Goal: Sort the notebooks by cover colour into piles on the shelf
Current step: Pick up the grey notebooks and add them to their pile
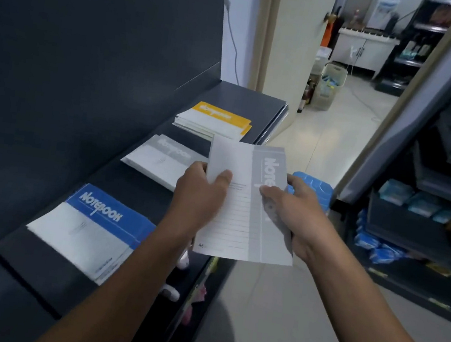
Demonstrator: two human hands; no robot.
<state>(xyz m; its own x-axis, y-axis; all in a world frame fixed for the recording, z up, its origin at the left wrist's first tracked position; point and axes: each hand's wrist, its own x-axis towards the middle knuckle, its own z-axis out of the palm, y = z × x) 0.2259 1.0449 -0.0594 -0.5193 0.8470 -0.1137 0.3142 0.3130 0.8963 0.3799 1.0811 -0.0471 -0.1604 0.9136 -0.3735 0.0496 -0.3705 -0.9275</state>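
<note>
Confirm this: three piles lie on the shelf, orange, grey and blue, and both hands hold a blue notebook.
Not quite. The head view shows the left hand and right hand holding a grey notebook, not blue. The orange pile, grey pile and blue pile on the shelf are right.

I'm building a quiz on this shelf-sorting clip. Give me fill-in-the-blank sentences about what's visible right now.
1. The notebook held by both hands has a ____ cover band.
2. The pile nearest the camera has a ____ band.
3. The farthest pile has a ____ band.
4. The shelf holds ____ piles.

Missing words: grey; blue; yellow; three
</note>
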